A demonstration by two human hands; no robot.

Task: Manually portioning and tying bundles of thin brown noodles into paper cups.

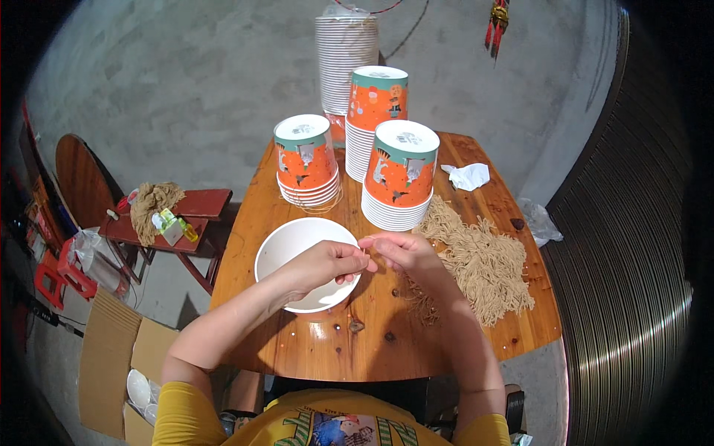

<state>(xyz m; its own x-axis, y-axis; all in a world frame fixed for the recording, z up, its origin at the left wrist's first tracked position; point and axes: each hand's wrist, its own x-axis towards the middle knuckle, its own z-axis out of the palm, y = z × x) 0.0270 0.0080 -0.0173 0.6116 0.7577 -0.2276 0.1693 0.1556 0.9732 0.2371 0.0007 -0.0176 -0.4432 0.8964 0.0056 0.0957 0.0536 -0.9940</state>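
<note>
Wooden table (312, 357), empty white bowl (286, 249)

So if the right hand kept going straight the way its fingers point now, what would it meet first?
The right hand points leftward, fingertips already meeting the left hand over the white bowl's rim. It would press into those left fingers first, probably; the bowl's rim lies just beneath, though depth is unclear.

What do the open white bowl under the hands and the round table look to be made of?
The open white round bowl looks like matte paper or thin card, as do the stacked upside-down orange printed bowls nearby. The round brown table looks like varnished wood: visible grain, knots and a glossy sheen.
</note>
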